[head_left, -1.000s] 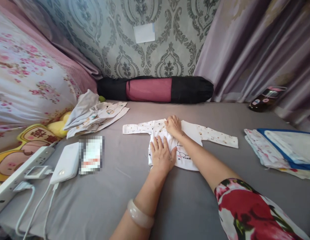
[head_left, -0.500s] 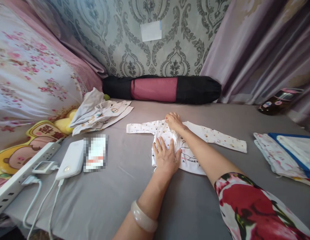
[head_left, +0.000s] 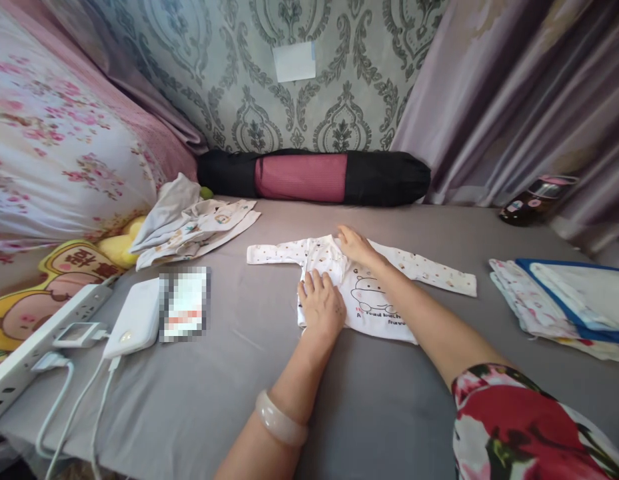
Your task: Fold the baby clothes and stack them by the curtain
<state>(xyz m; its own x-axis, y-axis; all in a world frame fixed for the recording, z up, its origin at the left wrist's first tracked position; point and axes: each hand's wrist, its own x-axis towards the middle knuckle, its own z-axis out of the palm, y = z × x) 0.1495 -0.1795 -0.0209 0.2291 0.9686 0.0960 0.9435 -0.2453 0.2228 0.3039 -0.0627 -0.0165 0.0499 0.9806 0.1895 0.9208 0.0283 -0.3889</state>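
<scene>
A small white baby shirt (head_left: 379,303) with long spotted sleeves and a cartoon print lies spread on the grey bed sheet (head_left: 229,393). My left hand (head_left: 320,303) rests flat on the shirt's left side, fingers stretched out. A pale bangle sits on that wrist. My right hand (head_left: 353,244) lies near the collar, fingers extended on the cloth. Neither hand grips anything.
A heap of baby clothes (head_left: 194,227) lies at back left, a folded stack (head_left: 564,300) at right. A power bank (head_left: 134,327), cables and a power strip (head_left: 34,347) lie at left. A black-and-pink rolled bag (head_left: 314,177) lines the wall. A bottle (head_left: 532,200) lies at far right.
My left hand has slid left on the shirt, uncovering more of the cartoon print. My right hand has flattened out near the collar. The camera shifted slightly.
</scene>
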